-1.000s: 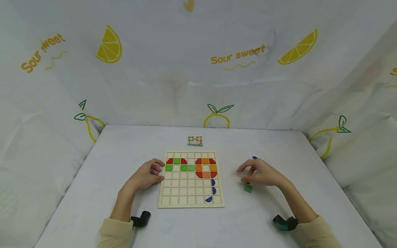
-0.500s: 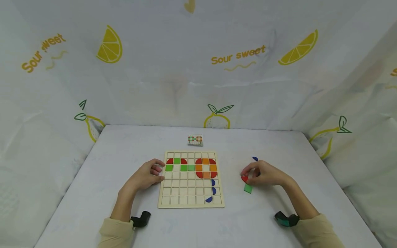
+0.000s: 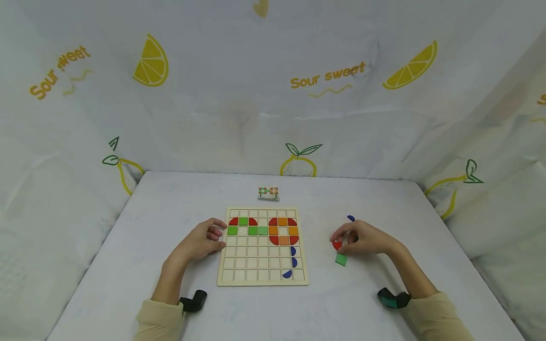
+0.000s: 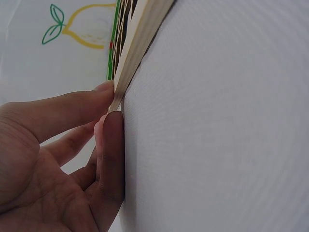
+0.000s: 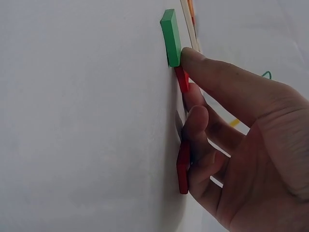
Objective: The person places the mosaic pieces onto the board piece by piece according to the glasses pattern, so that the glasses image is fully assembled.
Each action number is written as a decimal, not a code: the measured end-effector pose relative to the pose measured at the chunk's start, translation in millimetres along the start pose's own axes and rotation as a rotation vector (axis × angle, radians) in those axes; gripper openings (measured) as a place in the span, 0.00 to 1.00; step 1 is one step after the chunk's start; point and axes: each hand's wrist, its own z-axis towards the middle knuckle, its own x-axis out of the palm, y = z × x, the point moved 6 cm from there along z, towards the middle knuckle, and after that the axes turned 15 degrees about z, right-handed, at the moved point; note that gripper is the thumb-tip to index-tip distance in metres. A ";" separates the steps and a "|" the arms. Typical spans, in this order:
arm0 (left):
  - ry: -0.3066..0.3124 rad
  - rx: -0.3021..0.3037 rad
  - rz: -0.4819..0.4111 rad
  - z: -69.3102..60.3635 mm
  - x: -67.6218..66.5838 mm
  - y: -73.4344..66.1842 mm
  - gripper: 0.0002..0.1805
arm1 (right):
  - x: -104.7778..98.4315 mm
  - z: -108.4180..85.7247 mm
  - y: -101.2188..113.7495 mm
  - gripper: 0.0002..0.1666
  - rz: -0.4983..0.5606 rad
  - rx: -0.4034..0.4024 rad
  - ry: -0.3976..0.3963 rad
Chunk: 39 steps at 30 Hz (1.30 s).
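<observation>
A square wooden grid board [image 3: 263, 283] holds red, green and orange pieces in its upper rows. Against its left edge rest the thumb and index finger of my left hand [image 3: 197, 242], the other fingers loosely bent. My right hand [image 3: 368, 240], right of the board, pinches a red piece [image 3: 337, 245] between thumb and index finger, low at the table. Just below that piece lies a green square [image 3: 341, 259]. In the right wrist view, the green square [image 5: 171, 38] is by the thumb, and another red piece [image 5: 182, 169] is under the bent fingers.
Above the board lies a small patterned card [image 3: 268, 192]. A blue half-round piece [image 3: 350, 218] is beyond my right hand. Several blue pieces, one of them here [image 3: 293, 251], sit on the board's lower right part. A lemon-printed white cloth [image 3: 239, 94] hangs behind the table.
My right hand has moved slightly right and its thumb and index finger have closed on the red piece, which has turned a little. My left hand and the board have not moved.
</observation>
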 end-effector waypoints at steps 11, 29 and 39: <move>-0.001 -0.001 0.005 -0.7 -0.5 -0.1 0.25 | -0.7 3.5 -7.6 0.15 -0.040 0.002 -0.037; 0.003 0.010 0.004 1.0 -0.8 -1.1 0.25 | -2.0 -0.2 -6.6 0.17 -0.036 -0.017 -0.074; 0.002 -0.003 0.009 -0.4 -1.5 -1.8 0.25 | -1.0 -0.3 -0.9 0.14 -0.037 -0.039 -0.077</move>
